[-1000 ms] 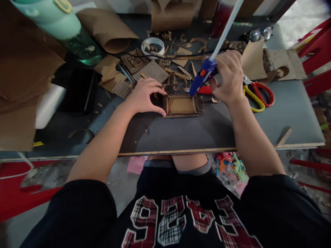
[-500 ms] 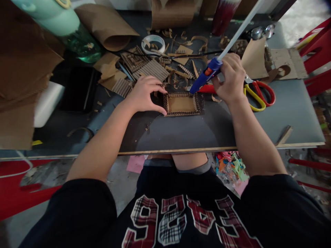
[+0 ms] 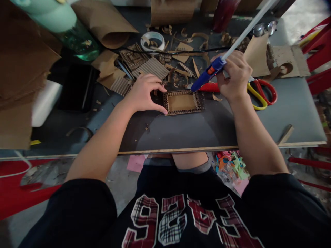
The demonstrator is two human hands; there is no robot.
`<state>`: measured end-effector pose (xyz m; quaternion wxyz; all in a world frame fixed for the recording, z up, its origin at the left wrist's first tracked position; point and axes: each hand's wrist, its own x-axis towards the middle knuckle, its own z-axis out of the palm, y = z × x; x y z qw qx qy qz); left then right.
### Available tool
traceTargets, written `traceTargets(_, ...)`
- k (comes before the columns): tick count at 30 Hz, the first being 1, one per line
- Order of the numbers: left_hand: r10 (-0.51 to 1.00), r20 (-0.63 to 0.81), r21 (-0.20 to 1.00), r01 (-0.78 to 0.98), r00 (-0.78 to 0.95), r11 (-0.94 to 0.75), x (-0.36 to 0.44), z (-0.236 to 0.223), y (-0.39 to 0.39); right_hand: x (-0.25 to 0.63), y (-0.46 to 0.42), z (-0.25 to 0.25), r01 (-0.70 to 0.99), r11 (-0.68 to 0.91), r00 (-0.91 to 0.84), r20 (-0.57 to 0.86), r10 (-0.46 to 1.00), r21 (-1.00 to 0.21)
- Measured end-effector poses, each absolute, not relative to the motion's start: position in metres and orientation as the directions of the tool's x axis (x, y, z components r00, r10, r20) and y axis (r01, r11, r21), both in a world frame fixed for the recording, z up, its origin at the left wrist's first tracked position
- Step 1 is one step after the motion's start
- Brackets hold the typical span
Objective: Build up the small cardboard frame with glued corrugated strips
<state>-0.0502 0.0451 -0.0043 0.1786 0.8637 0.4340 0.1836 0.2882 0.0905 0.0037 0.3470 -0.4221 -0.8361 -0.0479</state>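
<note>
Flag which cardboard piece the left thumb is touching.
The rectangular tray, left hand at its left end, blue glue gun by its back edge. A corrugated rim frames its smooth base; the ridged sheet behind has no such rim.

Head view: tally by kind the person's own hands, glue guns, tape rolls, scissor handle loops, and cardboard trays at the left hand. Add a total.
Hands: 2 (left hand, right hand)
Glue gun: 1
Cardboard tray: 1
Tape roll: 1
Scissor handle loops: 2 (red loop, yellow loop)
Total: 7
</note>
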Motion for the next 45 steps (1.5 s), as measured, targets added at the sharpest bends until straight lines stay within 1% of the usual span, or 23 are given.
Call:
traceTargets(3, 0.817, 0.162, 0.477, 0.680, 0.554, -0.556, -0.050, -0.005, 0.045, 0.288, 0.089, 0.006, 0.722, 0.657, -0.407, 0.634, 0.658, -0.218)
traceTargets(8, 0.819, 0.164, 0.484, 0.679, 0.550, -0.553, -0.050, -0.006, 0.045, 0.288, 0.090, 0.005, 0.742, 0.635, -0.423, 0.584, 0.693, -0.216)
traceTargets(18, 0.808, 0.164, 0.483, 0.669, 0.566, -0.566, -0.050, -0.005, 0.046, 0.288, 0.091, 0.002, 0.741, 0.658, -0.454, 0.621, 0.639, -0.136)
traceTargets(24, 0.791, 0.173, 0.460, 0.663, 0.586, -0.591, -0.051, -0.006, 0.047, 0.286, 0.089, 0.005, 0.763, 0.624, -0.465, 0.529, 0.709, -0.166)
traceTargets(27, 0.784, 0.180, 0.446, 0.661, 0.594, -0.603, -0.051, -0.006, 0.047, 0.286, 0.084, 0.010, 0.741, 0.645, -0.486, 0.513, 0.708, -0.188)
traceTargets(32, 0.795, 0.183, 0.454, 0.667, 0.579, -0.590, -0.050, -0.007, 0.047, 0.287, 0.081, 0.012, 0.693, 0.687, -0.495, 0.548, 0.674, -0.219)
traceTargets(36, 0.793, 0.186, 0.457, 0.663, 0.580, -0.592, -0.050, -0.007, 0.047, 0.288, 0.086, 0.008, 0.657, 0.736, -0.514, 0.617, 0.596, -0.163)
traceTargets(40, 0.791, 0.184, 0.448, 0.666, 0.584, -0.597, -0.051, -0.007, 0.047, 0.289, 0.089, 0.006, 0.651, 0.750, -0.528, 0.638, 0.560, -0.120)
traceTargets(45, 0.782, 0.175, 0.430, 0.668, 0.598, -0.607, -0.051, -0.006, 0.048, 0.289, 0.086, 0.009, 0.681, 0.709, -0.518, 0.565, 0.642, -0.181)
